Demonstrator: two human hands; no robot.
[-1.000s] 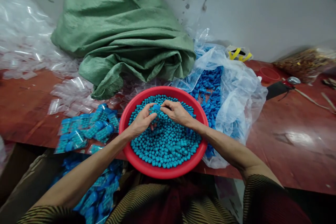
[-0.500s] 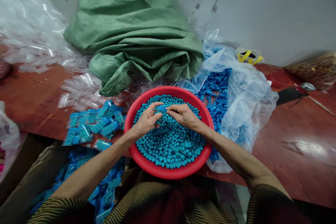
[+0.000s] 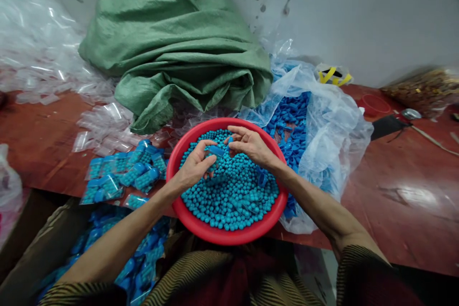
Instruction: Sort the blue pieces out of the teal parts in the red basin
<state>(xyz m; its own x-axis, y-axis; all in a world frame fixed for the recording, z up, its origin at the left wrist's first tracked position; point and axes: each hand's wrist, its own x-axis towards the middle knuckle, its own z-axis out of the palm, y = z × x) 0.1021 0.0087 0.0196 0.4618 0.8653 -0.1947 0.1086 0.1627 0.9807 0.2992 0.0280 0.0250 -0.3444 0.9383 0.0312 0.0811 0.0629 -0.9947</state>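
A red basin [image 3: 229, 237] full of small blue beads [image 3: 229, 205] sits in front of me. Over the beads, my left hand [image 3: 195, 166] is closed around a small clear container with a blue top [image 3: 216, 150]; its lower part is largely hidden by the fingers. Just to the right, my right hand [image 3: 251, 147] pinches a single blue bead [image 3: 230, 139] between thumb and fingertip, its other fingers stretched out. The hands are slightly apart. A blue plastic piece [image 3: 262, 179] lies on the beads below my right wrist.
Filled bead containers [image 3: 136, 174] lie left of the basin, with more in a cardboard box [image 3: 50, 239] below. Clear empty containers [image 3: 103, 126] are piled behind them. A green sack [image 3: 179, 48] stands at the back. Blue plastic caps [image 3: 290, 119] spill from a clear bag [image 3: 333, 124] on the right.
My right hand has drawn back from the container's top, its fingers now spread more, with a bead at the fingertips. The container in my left hand has tilted. The view has shifted slightly.
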